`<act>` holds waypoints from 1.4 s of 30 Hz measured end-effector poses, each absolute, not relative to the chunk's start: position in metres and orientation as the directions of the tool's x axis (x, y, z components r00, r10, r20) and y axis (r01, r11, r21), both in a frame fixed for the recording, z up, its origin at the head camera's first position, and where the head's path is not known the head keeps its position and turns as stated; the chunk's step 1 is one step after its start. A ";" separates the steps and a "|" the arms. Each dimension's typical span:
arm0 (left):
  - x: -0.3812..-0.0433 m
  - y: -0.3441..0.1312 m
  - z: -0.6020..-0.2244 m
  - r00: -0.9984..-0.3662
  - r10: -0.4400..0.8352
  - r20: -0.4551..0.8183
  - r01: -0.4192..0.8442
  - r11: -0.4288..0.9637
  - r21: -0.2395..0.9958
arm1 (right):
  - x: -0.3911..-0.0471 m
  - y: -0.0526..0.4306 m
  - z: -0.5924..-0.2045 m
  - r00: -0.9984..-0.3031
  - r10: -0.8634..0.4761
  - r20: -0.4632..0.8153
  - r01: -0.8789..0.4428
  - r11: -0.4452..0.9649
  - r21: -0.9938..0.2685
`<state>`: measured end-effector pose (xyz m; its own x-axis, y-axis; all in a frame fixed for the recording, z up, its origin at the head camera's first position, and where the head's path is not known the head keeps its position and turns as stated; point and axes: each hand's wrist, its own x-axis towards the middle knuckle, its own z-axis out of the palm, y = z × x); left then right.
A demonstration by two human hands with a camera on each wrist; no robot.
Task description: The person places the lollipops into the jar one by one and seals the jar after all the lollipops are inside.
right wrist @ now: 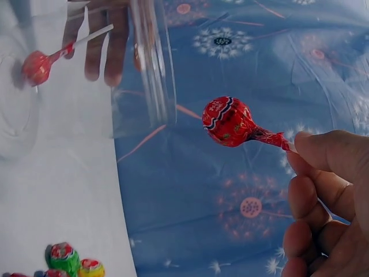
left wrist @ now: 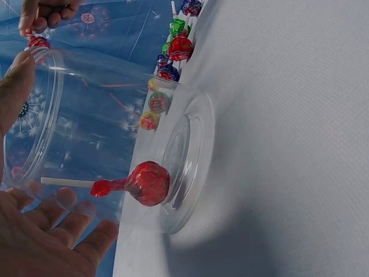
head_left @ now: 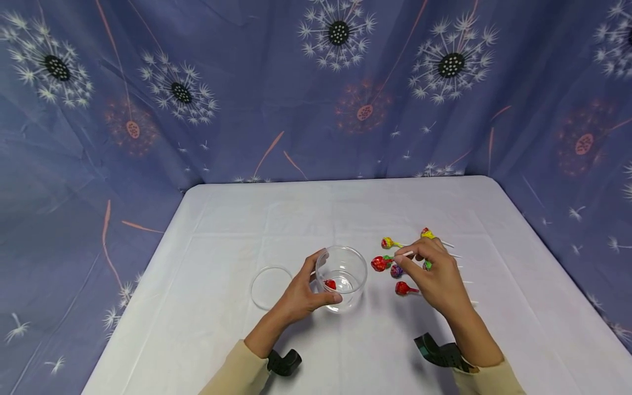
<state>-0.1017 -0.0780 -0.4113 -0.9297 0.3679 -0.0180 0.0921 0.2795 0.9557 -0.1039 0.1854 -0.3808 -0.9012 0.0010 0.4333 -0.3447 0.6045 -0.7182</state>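
A clear plastic jar [head_left: 353,299] stands tilted in my left hand [head_left: 302,293], its thumb and fingers spread round the sides near the mouth. Inside lies one red-wrapped lollipop [left wrist: 150,183], its white stick pointing toward the opening. My right hand [head_left: 438,280] pinches the stick of another red lollipop [right wrist: 226,121] between thumb and forefinger. That candy head is in the air, to the right of the jar's mouth and apart from it. The right hand's other fingers are curled in the right wrist view.
On the white table [head_left: 237,219], several wrapped lollipops lie right of the jar, among them a yellow one [head_left: 387,242], a purple one [head_left: 396,271] and a red one [head_left: 402,288]. A clear round lid [head_left: 271,267] lies to the jar's left. A blue dandelion-print cloth [head_left: 276,109] hangs behind.
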 end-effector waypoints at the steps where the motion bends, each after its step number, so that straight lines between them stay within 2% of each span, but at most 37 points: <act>1: -0.102 -0.078 -0.412 -0.930 0.368 -0.020 0.092 0.283 0.955 | -0.105 0.184 -0.380 -0.899 -0.002 0.437 -0.352 0.597 -0.721; 17: -0.101 -0.078 -0.411 -0.930 0.367 -0.004 0.107 0.281 0.954 | -0.116 0.155 -0.369 -0.897 -0.077 0.435 -0.414 0.488 -0.768; 42: -0.101 -0.080 -0.408 -0.924 0.381 0.001 0.117 0.280 0.953 | -0.133 0.119 -0.392 -0.870 -0.217 0.442 -0.483 0.552 -0.680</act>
